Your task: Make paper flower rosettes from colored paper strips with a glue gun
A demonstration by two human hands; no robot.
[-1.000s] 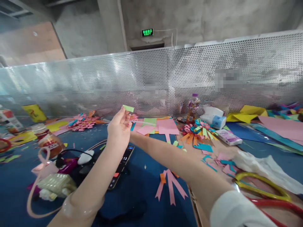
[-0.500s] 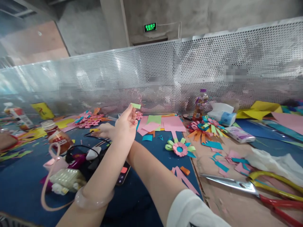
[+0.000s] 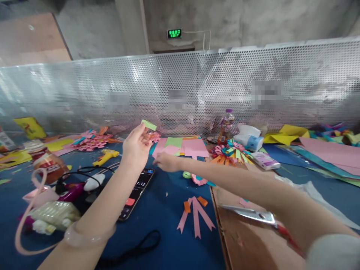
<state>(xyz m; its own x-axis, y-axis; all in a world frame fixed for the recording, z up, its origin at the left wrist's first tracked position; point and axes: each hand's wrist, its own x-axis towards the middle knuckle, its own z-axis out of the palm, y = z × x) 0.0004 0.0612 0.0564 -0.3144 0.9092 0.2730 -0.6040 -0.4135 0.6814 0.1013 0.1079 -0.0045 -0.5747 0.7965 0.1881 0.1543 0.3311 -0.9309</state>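
My left hand [image 3: 136,148] is raised above the blue table cover, pinching a small green paper strip [image 3: 149,125] between its fingertips. My right hand [image 3: 165,163] reaches across to the left, low over the table, just in front of the pink and green paper sheets [image 3: 185,147]. It holds nothing that I can see; its fingers are partly hidden behind my left hand. A phone [image 3: 136,192] with a lit screen lies under my left forearm. A small pink and green paper flower [image 3: 198,178] sits behind my right forearm.
A yellow glue gun [image 3: 105,156] lies left of my hands, with cables, a jar [image 3: 48,162] and a pink-strapped bag [image 3: 50,213]. Scissors [image 3: 254,214] rest on brown cardboard [image 3: 242,240] at right. Cut pink strips [image 3: 196,215], paper flowers [image 3: 231,152], a bottle [image 3: 226,128] and tissues [image 3: 250,138] stand before a perforated metal screen [image 3: 197,90].
My right hand has swung back from the far left, near the glue gun, to the middle in front of the paper sheets. My left hand keeps the green strip raised.
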